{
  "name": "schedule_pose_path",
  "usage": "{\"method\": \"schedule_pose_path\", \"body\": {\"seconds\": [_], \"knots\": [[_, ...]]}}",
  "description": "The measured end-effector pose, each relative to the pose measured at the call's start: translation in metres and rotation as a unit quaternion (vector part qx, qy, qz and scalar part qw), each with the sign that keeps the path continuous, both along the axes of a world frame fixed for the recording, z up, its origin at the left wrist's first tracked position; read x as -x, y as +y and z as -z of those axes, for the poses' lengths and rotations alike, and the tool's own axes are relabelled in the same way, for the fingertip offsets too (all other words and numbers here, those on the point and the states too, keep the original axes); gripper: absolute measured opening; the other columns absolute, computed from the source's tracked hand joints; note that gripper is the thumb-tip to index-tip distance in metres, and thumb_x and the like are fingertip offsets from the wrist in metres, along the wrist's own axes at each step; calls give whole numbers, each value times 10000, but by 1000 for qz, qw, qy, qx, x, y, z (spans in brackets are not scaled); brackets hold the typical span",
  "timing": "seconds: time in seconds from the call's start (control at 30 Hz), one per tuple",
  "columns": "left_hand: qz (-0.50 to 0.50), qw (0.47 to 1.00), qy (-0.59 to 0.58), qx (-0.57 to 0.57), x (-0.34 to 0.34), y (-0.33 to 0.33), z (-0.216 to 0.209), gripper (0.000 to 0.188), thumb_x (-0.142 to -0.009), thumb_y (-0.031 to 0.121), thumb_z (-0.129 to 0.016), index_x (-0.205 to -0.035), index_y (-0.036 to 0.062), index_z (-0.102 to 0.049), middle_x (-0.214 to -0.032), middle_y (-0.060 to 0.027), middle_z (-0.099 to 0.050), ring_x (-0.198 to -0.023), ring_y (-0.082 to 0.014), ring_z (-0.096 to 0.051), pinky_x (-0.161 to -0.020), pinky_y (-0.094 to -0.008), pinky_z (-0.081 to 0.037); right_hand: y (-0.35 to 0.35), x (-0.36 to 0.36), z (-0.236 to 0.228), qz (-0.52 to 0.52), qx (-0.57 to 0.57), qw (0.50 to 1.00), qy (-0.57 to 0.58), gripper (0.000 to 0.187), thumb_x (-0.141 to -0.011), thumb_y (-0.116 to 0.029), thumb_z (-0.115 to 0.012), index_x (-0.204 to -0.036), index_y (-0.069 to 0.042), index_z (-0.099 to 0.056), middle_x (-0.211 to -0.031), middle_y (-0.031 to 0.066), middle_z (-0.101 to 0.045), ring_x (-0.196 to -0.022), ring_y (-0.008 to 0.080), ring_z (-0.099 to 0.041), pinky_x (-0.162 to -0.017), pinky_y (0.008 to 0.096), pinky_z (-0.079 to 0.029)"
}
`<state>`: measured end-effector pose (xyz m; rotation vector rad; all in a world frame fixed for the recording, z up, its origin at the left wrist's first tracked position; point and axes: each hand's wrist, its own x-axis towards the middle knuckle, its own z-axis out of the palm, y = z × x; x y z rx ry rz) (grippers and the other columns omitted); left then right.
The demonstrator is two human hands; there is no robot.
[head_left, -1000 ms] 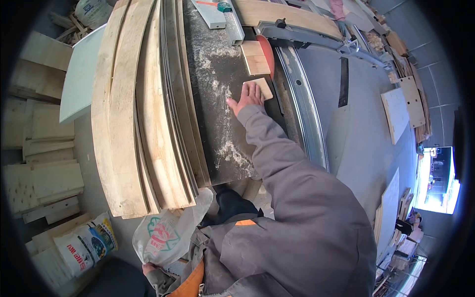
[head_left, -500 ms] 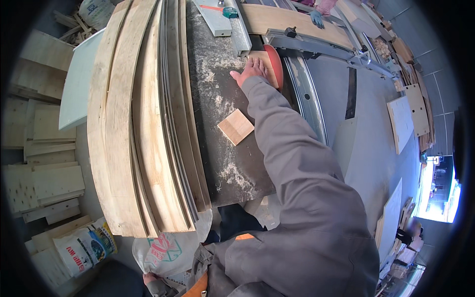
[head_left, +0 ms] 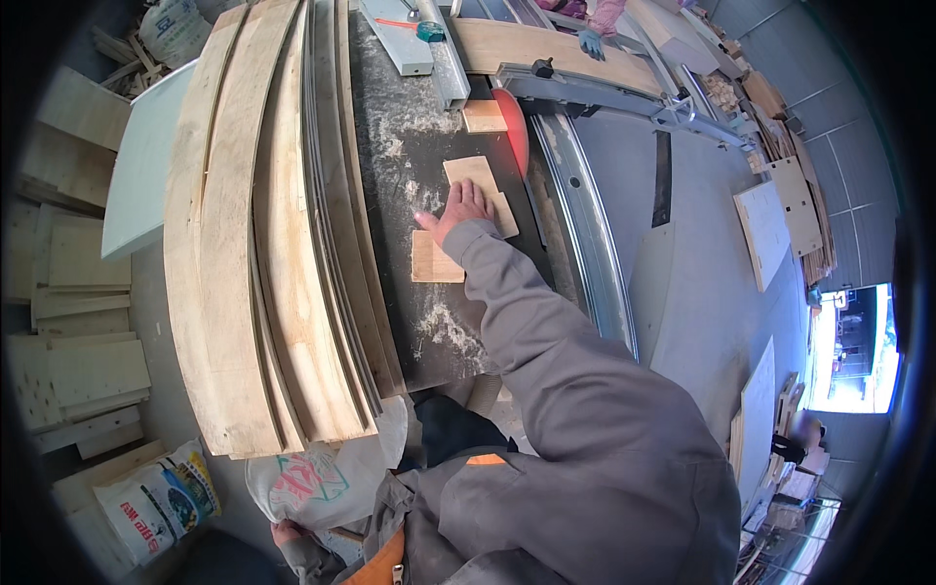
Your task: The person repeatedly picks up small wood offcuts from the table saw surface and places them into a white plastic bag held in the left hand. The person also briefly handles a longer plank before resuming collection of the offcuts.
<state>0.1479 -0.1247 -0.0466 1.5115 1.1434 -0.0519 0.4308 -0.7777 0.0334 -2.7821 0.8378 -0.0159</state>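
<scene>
My right hand (head_left: 456, 210) lies flat, fingers stretched and thumb out, on a thin piece of plywood (head_left: 470, 169) on the dusty black machine table (head_left: 375, 127). Another bit of plywood (head_left: 505, 216) shows at the right of the fingers; whether the two are one piece I cannot tell. Just nearer to me, a small plywood square (head_left: 436, 261) is partly covered by my wrist. One more square (head_left: 485, 116) sits farther off against the red blade guard (head_left: 512, 132). Low at the left, my left hand (head_left: 286, 531) is by the edge of a white sack (head_left: 327, 478), its fingers mostly hidden.
Long plywood strips (head_left: 224, 244) are stacked along the table's left side. A metal fence (head_left: 447, 68) and a green tape measure (head_left: 429, 31) lie at the far end. Beyond the sliding rail (head_left: 585, 224), a co-worker's gloved hand (head_left: 591, 43) rests on a long board (head_left: 546, 54).
My right hand has come back toward me from beside the red guard and now lies on plywood farther down the table. The near square has turned and now sits partly under my wrist.
</scene>
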Motion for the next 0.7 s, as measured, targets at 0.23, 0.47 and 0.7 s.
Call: {"method": "schedule_pose_path", "body": {"seconds": [0.23, 0.47, 0.7], "knots": [[1, 997, -65, 47, 5, 1, -8, 233, -673, -13, -425, -872, 43, -535, -671, -52, -524, -478, -182, -496, -393, -294, -397, 84, 95, -8, -95, -35, 995, 28, 924, -772, -579, -598, -1414, -6, -261, -1489, 180, -228, -1390, 303, -177, -1129, 455, -126], [119, 992, -42, 6, 51, 67, 21, 176, -674, -37, -442, -750, 49, -575, -736, -60, -549, -549, -219, -540, -450, -303, -455, 82, 141, -20, -88, -27, 993, -72, 975, -648, -489, -771, -1400, -71, -313, -1447, 191, -305, -1352, 329, -266, -1092, 476, -237], [43, 988, -137, 64, 82, 87, 6, 171, -674, -62, -454, -776, 23, -563, -790, -62, -567, -621, -203, -570, -514, -315, -492, 71, 144, -11, 28, -75, 996, 47, 981, -654, -417, -774, -1404, -34, -271, -1400, 197, -360, -1283, 332, -365, -1052, 408, -336]]}}
